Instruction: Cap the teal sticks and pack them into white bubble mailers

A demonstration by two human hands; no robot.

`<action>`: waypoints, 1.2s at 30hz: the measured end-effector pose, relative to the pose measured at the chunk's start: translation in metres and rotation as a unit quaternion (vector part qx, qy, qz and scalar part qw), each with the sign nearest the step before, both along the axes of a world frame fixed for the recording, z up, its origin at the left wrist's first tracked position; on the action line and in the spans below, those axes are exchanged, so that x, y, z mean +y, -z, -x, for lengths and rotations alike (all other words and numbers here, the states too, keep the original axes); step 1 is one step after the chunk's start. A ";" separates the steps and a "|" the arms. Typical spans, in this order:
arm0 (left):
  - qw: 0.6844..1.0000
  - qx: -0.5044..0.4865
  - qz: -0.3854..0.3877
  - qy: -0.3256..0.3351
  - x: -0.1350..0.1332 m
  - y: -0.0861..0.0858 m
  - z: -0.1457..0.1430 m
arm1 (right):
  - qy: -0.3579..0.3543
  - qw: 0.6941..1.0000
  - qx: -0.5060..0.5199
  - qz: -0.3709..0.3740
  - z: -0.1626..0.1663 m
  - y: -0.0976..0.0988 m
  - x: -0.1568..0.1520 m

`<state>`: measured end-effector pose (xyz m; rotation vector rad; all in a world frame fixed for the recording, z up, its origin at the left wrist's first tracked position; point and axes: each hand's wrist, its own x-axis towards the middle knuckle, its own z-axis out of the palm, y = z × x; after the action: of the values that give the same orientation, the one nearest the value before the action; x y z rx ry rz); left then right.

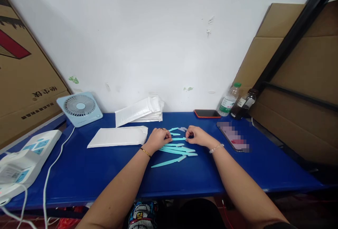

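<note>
My left hand (pixel 159 138) and my right hand (pixel 200 136) are both closed, pinching opposite ends of one turquoise eyebrow razor (pixel 179 138). It lies level between my fingertips, just over the table. Several more turquoise eyebrow razors (pixel 169 162) are spread loosely on my side of it, some overlapping. Beyond my hands are a few others, one with a pale purple end (pixel 182 129). A flat white padded envelope (pixel 118 136) lies left of my left hand, and a stack of similar envelopes (pixel 142 111) sits behind it by the wall.
The blue table (pixel 105 176) carries a light-blue fan (pixel 80 107) and a white power strip (pixel 34 158) with cables at left. To the right are a red-edged phone (pixel 207 113), a blurred phone (pixel 233 137), a clear bottle (pixel 228 101) and a dark bottle (pixel 243 105). Cardboard flanks both sides.
</note>
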<state>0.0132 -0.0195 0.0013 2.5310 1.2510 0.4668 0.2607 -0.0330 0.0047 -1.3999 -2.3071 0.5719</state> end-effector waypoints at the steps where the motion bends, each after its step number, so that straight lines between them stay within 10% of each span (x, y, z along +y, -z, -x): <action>1: 1.000 0.002 0.002 -0.003 0.000 0.000 0.000 | -0.002 1.000 0.011 0.012 0.000 0.000 0.000; 16: 0.991 0.014 -0.067 -0.112 0.013 -0.003 0.016 | 0.055 0.995 0.035 -0.070 -0.009 0.004 0.012; 23: 0.998 -0.052 0.044 0.011 0.001 -0.005 0.019 | -0.151 0.986 0.067 0.034 0.017 -0.004 -0.007; 36: 0.994 -0.030 0.074 0.077 -0.005 -0.007 0.019 | -0.105 0.992 0.064 -0.015 0.024 0.005 -0.005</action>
<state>-0.0053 -0.0241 0.0085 2.4470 1.0211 0.3961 0.2369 -0.0376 -0.0002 -1.0803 -2.3628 0.6665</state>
